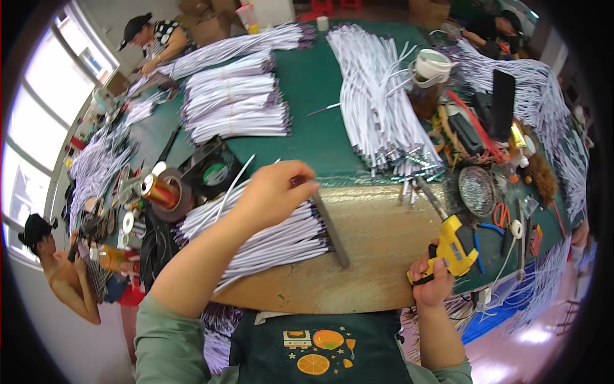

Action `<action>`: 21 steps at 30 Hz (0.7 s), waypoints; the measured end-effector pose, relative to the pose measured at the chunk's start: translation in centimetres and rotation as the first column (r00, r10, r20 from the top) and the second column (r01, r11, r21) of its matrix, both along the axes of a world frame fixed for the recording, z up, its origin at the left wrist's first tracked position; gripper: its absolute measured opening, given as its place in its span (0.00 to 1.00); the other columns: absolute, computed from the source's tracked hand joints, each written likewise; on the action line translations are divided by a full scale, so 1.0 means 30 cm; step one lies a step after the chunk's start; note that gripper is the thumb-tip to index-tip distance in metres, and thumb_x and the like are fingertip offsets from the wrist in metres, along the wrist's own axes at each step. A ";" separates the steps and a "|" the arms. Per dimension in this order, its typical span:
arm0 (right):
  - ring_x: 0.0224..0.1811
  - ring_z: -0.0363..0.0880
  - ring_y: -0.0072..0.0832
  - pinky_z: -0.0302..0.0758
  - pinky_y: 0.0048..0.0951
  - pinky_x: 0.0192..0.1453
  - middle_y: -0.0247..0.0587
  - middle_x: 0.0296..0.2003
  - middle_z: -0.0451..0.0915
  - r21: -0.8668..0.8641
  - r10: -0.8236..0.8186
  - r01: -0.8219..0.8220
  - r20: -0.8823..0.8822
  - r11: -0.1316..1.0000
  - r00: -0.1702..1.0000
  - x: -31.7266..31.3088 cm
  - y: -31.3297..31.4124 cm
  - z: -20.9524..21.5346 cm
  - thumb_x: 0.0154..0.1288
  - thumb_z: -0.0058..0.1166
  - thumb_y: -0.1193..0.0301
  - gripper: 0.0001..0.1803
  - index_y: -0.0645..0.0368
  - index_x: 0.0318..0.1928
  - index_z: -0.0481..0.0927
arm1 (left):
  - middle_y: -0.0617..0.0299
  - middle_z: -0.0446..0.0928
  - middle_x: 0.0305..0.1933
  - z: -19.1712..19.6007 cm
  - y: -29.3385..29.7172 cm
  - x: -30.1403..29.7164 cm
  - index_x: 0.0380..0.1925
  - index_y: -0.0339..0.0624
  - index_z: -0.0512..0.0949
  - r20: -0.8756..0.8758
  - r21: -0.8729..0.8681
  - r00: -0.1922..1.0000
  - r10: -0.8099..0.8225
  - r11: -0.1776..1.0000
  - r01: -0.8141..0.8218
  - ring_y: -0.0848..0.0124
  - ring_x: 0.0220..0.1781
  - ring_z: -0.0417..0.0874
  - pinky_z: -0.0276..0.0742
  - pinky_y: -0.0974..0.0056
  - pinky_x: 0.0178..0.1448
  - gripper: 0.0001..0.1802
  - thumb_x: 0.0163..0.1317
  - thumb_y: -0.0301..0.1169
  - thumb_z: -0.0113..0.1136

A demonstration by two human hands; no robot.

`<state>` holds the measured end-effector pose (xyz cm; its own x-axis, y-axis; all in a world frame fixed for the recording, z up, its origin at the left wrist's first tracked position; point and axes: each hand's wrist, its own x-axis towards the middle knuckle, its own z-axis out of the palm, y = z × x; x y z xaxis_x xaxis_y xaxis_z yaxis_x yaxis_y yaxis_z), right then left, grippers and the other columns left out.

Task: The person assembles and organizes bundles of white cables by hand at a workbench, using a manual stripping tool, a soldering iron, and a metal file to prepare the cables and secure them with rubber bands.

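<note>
My right hand (432, 280) is wrapped round the black handle of a yellow soldering gun (456, 246), whose thin metal nozzle points up and left toward the ends of the white cables. My left hand (279, 192) hovers above a stack of white cables (281, 240) on the brown board (377, 243). Its fingers curl in toward the thumb; what they pinch, if anything, is hidden. A grey metal bar (331, 230) lies along the right ends of that stack. Beyond the nozzle, a large fan of white cables (377, 96) has its metal-tipped ends facing me.
Tied cable bundles (236, 96) lie on the green tabletop (307, 83). To the right are a dish of small metal parts (476, 191), orange-handled scissors (501, 214) and a dark phone (503, 99). A black fan (214, 168) and solder spool (163, 192) stand left. Other people work around the table.
</note>
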<state>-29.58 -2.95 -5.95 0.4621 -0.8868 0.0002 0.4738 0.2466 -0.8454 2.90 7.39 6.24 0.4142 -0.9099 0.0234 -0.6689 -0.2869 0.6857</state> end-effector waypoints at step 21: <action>0.22 0.70 0.25 0.70 0.28 0.28 0.36 0.23 0.72 0.115 0.026 -0.027 0.005 0.993 1.000 0.009 0.003 0.014 0.65 0.56 0.69 0.23 0.63 0.58 0.68 | 0.68 0.75 0.26 -0.026 -0.551 0.233 0.32 0.44 0.76 -0.908 -0.328 0.404 -0.111 0.789 -0.519 0.77 0.24 0.73 0.72 0.70 0.28 0.08 0.67 0.35 0.59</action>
